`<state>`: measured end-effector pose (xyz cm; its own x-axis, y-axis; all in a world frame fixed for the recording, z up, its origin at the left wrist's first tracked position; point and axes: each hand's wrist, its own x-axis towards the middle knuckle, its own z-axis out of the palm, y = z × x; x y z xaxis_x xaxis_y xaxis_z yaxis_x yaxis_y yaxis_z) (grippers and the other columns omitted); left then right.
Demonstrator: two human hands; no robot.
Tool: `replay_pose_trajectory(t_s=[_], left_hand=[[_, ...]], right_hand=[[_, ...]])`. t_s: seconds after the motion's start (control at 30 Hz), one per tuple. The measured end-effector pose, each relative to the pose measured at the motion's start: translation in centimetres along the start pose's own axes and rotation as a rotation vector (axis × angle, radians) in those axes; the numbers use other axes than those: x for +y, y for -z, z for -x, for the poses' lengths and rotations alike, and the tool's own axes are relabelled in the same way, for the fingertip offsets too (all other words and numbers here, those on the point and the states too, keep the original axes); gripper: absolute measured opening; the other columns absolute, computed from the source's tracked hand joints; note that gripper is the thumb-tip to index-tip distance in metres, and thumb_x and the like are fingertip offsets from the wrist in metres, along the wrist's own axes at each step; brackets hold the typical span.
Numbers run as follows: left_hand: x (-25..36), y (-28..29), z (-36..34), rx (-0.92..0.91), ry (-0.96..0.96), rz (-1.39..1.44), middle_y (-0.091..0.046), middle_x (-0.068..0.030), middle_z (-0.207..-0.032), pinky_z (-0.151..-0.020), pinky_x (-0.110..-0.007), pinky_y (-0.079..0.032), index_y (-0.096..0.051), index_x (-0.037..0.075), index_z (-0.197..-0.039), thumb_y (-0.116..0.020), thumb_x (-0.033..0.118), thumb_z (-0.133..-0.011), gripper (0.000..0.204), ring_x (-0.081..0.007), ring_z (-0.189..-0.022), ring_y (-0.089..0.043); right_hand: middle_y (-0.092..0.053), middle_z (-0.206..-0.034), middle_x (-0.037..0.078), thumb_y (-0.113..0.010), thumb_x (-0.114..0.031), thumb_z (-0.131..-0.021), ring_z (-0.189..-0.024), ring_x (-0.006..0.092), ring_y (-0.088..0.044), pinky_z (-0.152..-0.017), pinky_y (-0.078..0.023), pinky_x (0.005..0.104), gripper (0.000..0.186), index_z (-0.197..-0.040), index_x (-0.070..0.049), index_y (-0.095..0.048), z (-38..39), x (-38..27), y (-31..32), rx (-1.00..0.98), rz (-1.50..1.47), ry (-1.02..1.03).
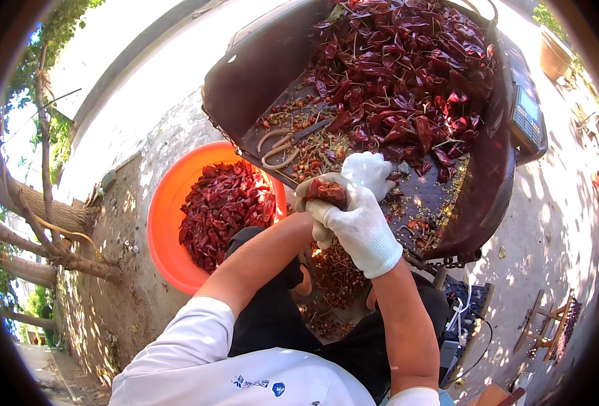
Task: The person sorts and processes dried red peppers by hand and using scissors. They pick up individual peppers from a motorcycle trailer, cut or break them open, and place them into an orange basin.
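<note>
My right hand (pixel 351 224), in a white knit glove, is closed around a wrinkled dried red pepper (pixel 328 193). Just beyond it, my left hand (pixel 368 174), also white-gloved, is curled and partly hidden by the right; what it holds cannot be made out. Both are over the near edge of a large dark metal tray (pixel 466 227), heaped at the back with whole dried peppers (pixel 401 68) and strewn with seeds and stems. Scissors with tan handles (pixel 280 145) lie in it, left of my hands. An orange tub (pixel 171 264) of red pepper pieces (pixel 211 210) stands at left.
A keypad device with a screen (pixel 525 118) is at the tray's right. Tree trunks and branches (pixel 56 230) line the left. Fallen stems (pixel 333 284) lie between my legs. Cables and dark items (pixel 458 318) and a wooden stool (pixel 543 325) are at lower right, a pot (pixel 555 54) at upper right.
</note>
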<state>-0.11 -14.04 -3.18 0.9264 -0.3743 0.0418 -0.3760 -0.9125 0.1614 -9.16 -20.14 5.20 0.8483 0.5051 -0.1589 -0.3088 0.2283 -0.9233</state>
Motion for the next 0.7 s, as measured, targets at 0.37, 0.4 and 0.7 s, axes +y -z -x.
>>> replay_pose_trajectory(t_s=[0.37, 0.4, 0.7], left_hand=[[-4.6, 2.3, 1.1, 0.287, 0.021, 0.273, -0.069, -0.0070, -0.098, -0.085, -0.037, -0.051, -0.073, 0.012, -0.098, -0.071, 0.025, -0.083, 0.020, -0.0260, -0.094, -0.065], [-4.3, 2.5, 1.2, 0.275, 0.023, 0.321, -0.069, -0.0075, -0.096, -0.083, -0.037, -0.052, -0.072, 0.011, -0.098, -0.071, 0.024, -0.083, 0.020, -0.0259, -0.092, -0.066], [2.3, -0.5, 0.2, -0.093, -0.034, 0.245, -0.071, -0.0119, -0.100, -0.084, -0.043, -0.051, -0.072, 0.018, -0.108, -0.069, 0.036, -0.081, 0.032, -0.0315, -0.097, -0.066]], right_hand=[[-0.063, -0.070, 0.004, -0.069, -0.010, -0.086, -0.058, 0.0078, -0.059, -0.051, -0.048, 0.0214, 0.015, -0.098, -0.002, -0.063, -0.2, 1.0, -0.1, 0.034, 0.127, 0.032], [-0.062, -0.069, 0.004, -0.069, -0.010, -0.086, -0.057, 0.0073, -0.059, -0.051, -0.048, 0.0213, 0.015, -0.097, -0.002, -0.063, -0.2, 0.9, -0.1, -0.038, 0.119, 0.020], [-0.055, -0.065, 0.000, -0.069, -0.012, -0.088, -0.056, 0.0051, -0.052, -0.048, -0.042, 0.0208, 0.014, -0.094, -0.003, -0.061, 0.3, 0.3, 0.3, -0.323, 0.052, -0.068]])
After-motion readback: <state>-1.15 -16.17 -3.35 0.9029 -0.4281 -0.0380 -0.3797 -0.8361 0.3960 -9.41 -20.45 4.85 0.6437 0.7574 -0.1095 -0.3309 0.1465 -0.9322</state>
